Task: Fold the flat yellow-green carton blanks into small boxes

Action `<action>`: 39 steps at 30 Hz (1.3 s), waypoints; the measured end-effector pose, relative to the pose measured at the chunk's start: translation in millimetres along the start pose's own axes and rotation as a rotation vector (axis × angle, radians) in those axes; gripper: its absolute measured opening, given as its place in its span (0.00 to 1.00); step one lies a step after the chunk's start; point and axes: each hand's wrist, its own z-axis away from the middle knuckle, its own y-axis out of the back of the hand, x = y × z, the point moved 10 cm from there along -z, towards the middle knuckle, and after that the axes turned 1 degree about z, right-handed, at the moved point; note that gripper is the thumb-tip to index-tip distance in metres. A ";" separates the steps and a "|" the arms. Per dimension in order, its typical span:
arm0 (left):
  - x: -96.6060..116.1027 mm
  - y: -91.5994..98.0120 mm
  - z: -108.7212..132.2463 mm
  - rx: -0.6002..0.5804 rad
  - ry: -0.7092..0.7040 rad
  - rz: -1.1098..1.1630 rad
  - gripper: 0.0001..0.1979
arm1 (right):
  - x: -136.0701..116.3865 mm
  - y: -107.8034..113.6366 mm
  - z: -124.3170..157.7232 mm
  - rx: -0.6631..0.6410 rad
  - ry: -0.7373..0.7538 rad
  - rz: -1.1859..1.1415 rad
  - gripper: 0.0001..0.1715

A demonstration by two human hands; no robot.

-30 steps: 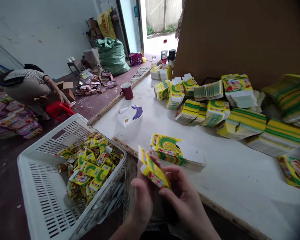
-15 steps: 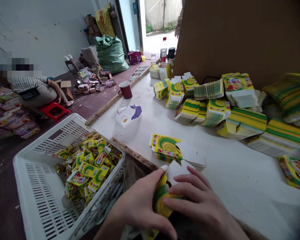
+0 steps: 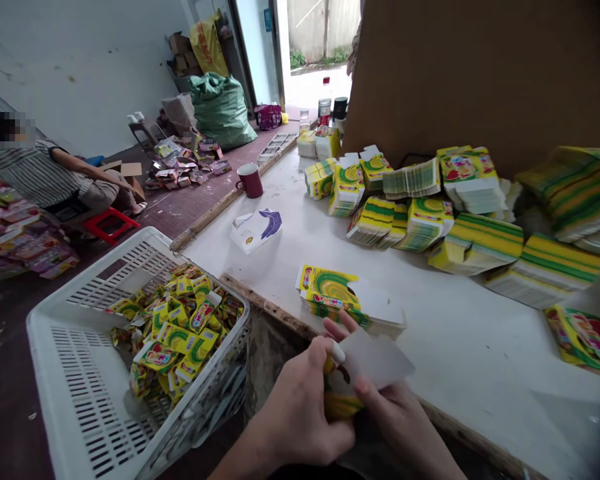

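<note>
At the table's front edge, both hands hold a small yellow-and-green printed carton [image 3: 341,405], its pale inner flap [image 3: 377,360] turned up toward the right. My left hand [image 3: 297,407] is wrapped round the carton's left side, and a white covering shows on one digit. With its thumb on the carton by the flap, my right hand [image 3: 405,417] grips from the right; some of its fingers are behind the card. Just beyond the hands lies a stack of flat yellow cartons [image 3: 330,287] with white flaps. The carton's underside is hidden.
A white plastic crate [image 3: 87,393] of folded cartons [image 3: 185,333] stands left. Bundled flat cartons [image 3: 475,243] line the table's [image 3: 460,333] far side. A maroon mug [image 3: 251,181] and a white-and-purple packet [image 3: 257,230] sit near its left edge. A person [image 3: 50,177] sits far left.
My right hand has shifted from on top of the carton to its right side, and the flap now tilts rightward. My left hand has closed further. The seated person has straightened up.
</note>
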 end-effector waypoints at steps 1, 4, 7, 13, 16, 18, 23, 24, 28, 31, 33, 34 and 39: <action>-3.4 0.7 -0.6 0.005 0.023 0.021 0.30 | -4.9 -2.4 0.9 -0.018 0.054 0.088 0.37; -2.6 6.0 -1.3 0.107 -0.058 0.010 0.39 | -13.8 -15.3 2.5 -0.108 0.155 0.356 0.31; -6.7 12.6 1.3 0.247 -0.085 -0.193 0.39 | -24.4 -4.3 0.1 0.032 0.243 0.492 0.32; -23.3 34.3 0.4 0.273 0.037 -0.249 0.28 | -26.8 5.9 -4.9 -0.016 0.305 0.683 0.33; -18.9 45.4 -3.5 0.218 0.038 -0.276 0.26 | -26.1 7.0 -7.2 -0.164 0.229 0.717 0.22; -14.5 46.3 -6.3 0.160 0.032 -0.292 0.26 | -27.0 7.1 -7.7 -0.229 0.162 0.700 0.19; -1.3 54.2 -3.9 0.269 -0.046 -0.355 0.27 | -38.1 8.2 -8.2 -0.019 0.201 0.534 0.21; -3.8 56.1 -1.7 0.301 -0.035 -0.322 0.27 | -37.5 7.4 -7.9 0.024 0.210 0.458 0.24; -22.2 64.1 8.9 0.407 0.055 -0.099 0.30 | -40.6 4.2 -10.0 0.061 0.248 0.222 0.37; -21.1 60.2 8.4 0.352 0.044 -0.151 0.28 | -53.2 -1.8 -13.8 -0.027 0.323 0.422 0.31; -16.3 57.0 5.5 0.285 0.019 -0.207 0.27 | -56.5 -6.0 -15.2 -0.105 0.364 0.538 0.24; -14.7 57.1 4.5 0.263 0.016 -0.231 0.26 | -56.2 -6.4 -15.5 -0.132 0.376 0.571 0.21; -16.0 52.8 1.5 0.166 0.050 -0.288 0.25 | -40.8 -3.3 -14.9 -0.187 0.314 0.682 0.13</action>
